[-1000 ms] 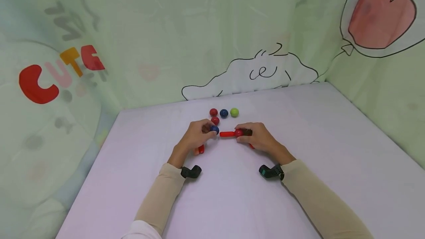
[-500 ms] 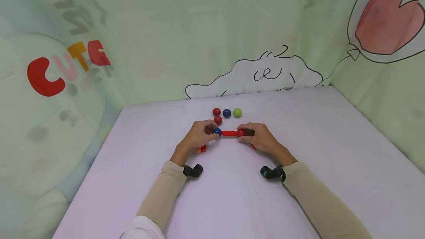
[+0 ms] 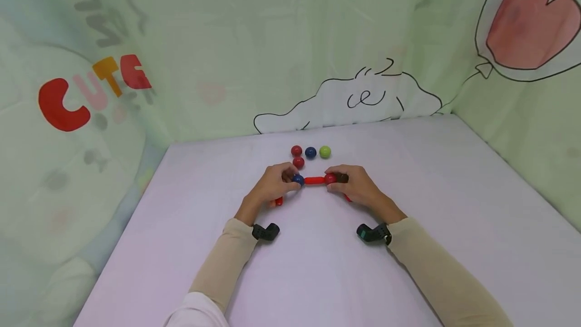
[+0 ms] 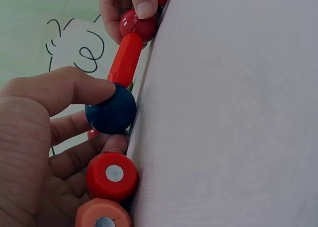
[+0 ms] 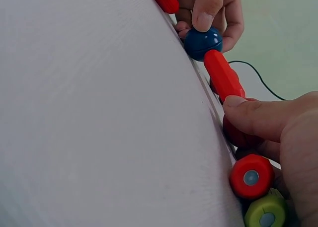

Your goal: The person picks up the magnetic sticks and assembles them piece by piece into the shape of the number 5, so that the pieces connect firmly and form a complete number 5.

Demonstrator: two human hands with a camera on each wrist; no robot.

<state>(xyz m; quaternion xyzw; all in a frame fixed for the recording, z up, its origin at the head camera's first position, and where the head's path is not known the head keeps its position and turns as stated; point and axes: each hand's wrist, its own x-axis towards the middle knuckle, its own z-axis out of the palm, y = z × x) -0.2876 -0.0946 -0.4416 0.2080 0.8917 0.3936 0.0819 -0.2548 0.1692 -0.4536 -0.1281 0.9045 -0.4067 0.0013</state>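
Red rod point(image 3: 314, 180), mid-frame in the head view, touches a blue ball point(image 4: 112, 112) (pinched by the left hand point(image 3: 275, 183)) and a red ball point(image 3: 330, 179) pinched by the right hand point(image 3: 357, 184).

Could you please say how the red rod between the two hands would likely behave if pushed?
The red rod looks stiff, as it runs straight between the held blue ball and held red ball. Its faceted sides suggest it might resist rolling. Its ends appear to meet both balls, so they may move together.
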